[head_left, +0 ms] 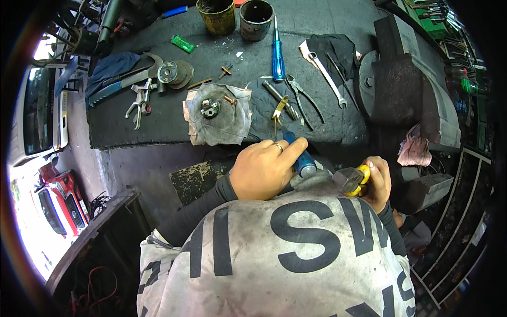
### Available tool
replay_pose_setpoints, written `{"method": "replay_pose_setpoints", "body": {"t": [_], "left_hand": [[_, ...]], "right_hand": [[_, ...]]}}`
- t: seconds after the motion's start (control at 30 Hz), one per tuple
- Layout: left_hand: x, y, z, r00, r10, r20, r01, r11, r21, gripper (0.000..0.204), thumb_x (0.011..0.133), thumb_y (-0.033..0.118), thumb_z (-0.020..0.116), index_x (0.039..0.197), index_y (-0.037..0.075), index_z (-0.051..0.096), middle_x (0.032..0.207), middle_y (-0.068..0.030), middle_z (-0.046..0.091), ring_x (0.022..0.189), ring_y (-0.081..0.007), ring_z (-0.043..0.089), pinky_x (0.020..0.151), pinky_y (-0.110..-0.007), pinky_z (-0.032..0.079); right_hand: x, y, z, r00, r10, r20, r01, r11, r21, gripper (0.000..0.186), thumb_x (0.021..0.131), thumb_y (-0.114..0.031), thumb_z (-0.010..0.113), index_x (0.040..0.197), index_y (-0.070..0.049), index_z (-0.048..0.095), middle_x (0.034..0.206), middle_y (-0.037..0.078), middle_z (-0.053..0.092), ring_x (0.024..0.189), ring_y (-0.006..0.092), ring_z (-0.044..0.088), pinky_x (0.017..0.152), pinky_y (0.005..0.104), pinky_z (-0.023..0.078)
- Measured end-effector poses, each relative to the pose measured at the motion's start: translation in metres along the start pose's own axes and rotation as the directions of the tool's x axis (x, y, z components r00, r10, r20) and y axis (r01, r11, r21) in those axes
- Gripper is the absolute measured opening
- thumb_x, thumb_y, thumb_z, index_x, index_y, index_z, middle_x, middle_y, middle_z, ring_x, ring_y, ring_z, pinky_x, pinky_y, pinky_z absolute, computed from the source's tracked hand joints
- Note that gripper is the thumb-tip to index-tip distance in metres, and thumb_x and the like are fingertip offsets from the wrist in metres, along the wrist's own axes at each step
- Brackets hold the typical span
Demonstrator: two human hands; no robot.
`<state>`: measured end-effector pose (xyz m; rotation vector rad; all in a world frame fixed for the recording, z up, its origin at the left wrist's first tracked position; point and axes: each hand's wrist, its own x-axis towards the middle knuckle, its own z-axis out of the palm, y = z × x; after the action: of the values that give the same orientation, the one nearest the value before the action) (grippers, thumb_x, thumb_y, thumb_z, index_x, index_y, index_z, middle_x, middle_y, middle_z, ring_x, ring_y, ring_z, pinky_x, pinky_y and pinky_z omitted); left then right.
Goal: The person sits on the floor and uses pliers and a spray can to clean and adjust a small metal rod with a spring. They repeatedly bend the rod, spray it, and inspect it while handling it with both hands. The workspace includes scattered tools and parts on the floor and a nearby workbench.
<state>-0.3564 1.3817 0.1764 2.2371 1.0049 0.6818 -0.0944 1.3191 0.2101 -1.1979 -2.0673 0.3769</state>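
Observation:
My left hand (pixel 264 168) is closed round a blue-handled screwdriver (pixel 305 165), its butt end toward me. The shaft points away, toward a small brass-coloured bracket (pixel 280 108) at the bench's front edge; whether they touch, I cannot tell. A thin rod runs from the bracket down to my fingers. In front of my body, my right hand (pixel 377 185) grips a hammer-like tool (pixel 348 181) with a dark blocky head and yellow parts. Beyond my hands lie a metal shaft (pixel 280 99) and pliers (pixel 303 100). A small round metal part (pixel 210 108) rests on a grey rag (pixel 219 124).
A heavy bench vise (pixel 401 90) stands at the right. A wrench (pixel 325 76) lies on a dark cloth, beside another blue screwdriver (pixel 278 61). Two tins (pixel 256 21) stand at the back. A hammer (pixel 127 79) and a metal puller (pixel 140 103) lie at the left.

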Motion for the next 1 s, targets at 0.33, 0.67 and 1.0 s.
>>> {"method": "replay_pose_setpoints", "body": {"t": [0.33,0.67,1.0], "left_hand": [[0.004,0.002,-0.002,0.999,0.002,0.037,-0.001,0.999,-0.040,0.049,0.065,0.000,0.066,0.114,0.008,0.059,0.078,-0.0080,0.064,0.066,-0.0258,0.060,0.060,-0.035,0.050],[0.003,-0.001,0.003,0.999,0.034,0.002,-0.034,0.999,0.000,0.047,0.069,0.005,0.067,0.115,0.008,0.059,0.072,-0.0064,0.061,0.064,-0.0240,0.060,0.057,-0.034,0.049],[0.001,-0.003,0.001,1.000,0.029,-0.005,-0.029,1.000,-0.002,0.049,0.069,0.007,0.068,0.117,0.008,0.058,0.072,-0.0051,0.059,0.064,-0.0220,0.059,0.056,-0.033,0.048]], "right_hand": [[0.000,-0.010,-0.027,0.986,0.168,0.003,-0.167,0.977,0.131,0.026,0.079,-0.006,0.065,0.104,-0.008,0.060,0.082,0.012,0.056,0.067,0.0252,0.056,0.056,0.0363,0.045],[-0.007,-0.006,-0.022,0.972,0.196,0.133,-0.214,0.966,0.143,0.043,0.073,-0.001,0.070,0.114,-0.009,0.063,0.085,0.012,0.056,0.065,0.0263,0.056,0.056,0.0329,0.045],[0.004,-0.003,-0.010,0.978,0.083,0.192,-0.064,0.993,-0.104,0.044,0.073,-0.007,0.070,0.117,-0.009,0.062,0.085,0.014,0.056,0.066,0.0260,0.055,0.055,0.0344,0.045]]}}
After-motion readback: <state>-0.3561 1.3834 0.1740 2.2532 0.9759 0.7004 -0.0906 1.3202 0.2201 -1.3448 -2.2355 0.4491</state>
